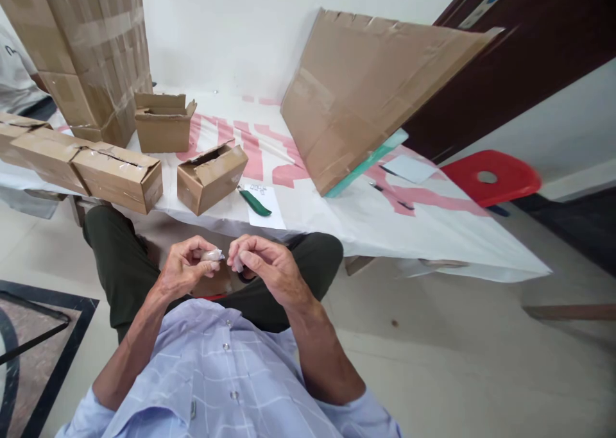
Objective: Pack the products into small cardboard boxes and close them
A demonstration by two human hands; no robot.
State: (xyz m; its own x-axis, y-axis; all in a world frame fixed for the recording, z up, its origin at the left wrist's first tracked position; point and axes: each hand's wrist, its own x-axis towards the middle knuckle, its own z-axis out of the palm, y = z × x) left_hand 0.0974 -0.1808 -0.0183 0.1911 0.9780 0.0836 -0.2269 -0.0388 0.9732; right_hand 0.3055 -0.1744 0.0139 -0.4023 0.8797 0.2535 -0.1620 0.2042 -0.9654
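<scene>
Above my lap, my left hand (185, 268) pinches a small pale piece wrapped in clear plastic (212, 255) between thumb and fingers. My right hand (264, 265) is just to its right, its fingertips closed on a small whitish translucent bit (238, 263), too small to name. A narrow gap separates the two hands. Beyond them on the table lies a green-handled folding knife (256, 202), resting on a sheet of white paper (270, 215) with a printed drawing. To the left of the knife stands a small cardboard box (212, 176), its top flaps partly raised.
Taped cardboard boxes (115, 172) line the table's left edge, with a tall stack (91, 53) behind. Another box (163, 127) has raised flaps. A large cardboard sheet (370, 85) leans over the white-covered table (317, 215). Pens (392, 195) lie near a red stool (510, 175).
</scene>
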